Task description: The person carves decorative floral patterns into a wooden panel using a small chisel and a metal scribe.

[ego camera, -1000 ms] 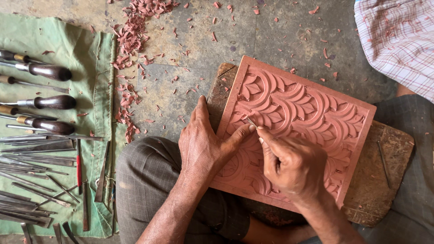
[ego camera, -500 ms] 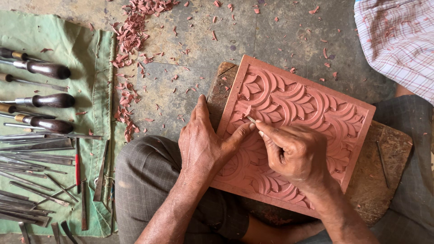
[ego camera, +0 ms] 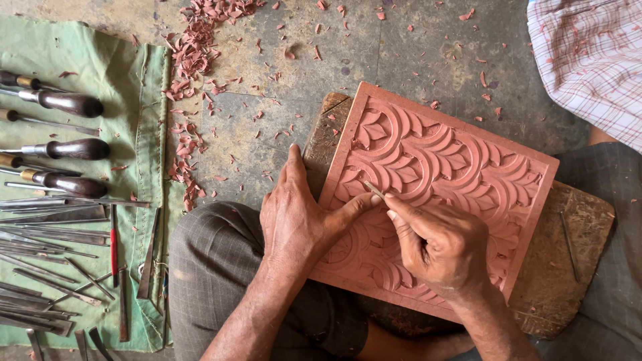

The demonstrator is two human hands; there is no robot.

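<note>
- The reddish carved panel [ego camera: 435,194] lay tilted on a worn wooden board [ego camera: 568,267], which rested across the person's lap above the stone floor [ego camera: 301,87].
- A slip looked like the likeliest trouble: the thin tool [ego camera: 374,190] could skid across the leaf pattern and chip a raised edge, or jab the left thumb just beside its tip.
- The panel might also have shifted on the board if the bracing pressure eased.
- The right hand [ego camera: 441,247] was closed tightly round the thin tool, its point touching the carving.
- The left hand [ego camera: 297,220] lay mostly open, palm down on the panel's left edge, thumb stretched toward the tool.
</note>
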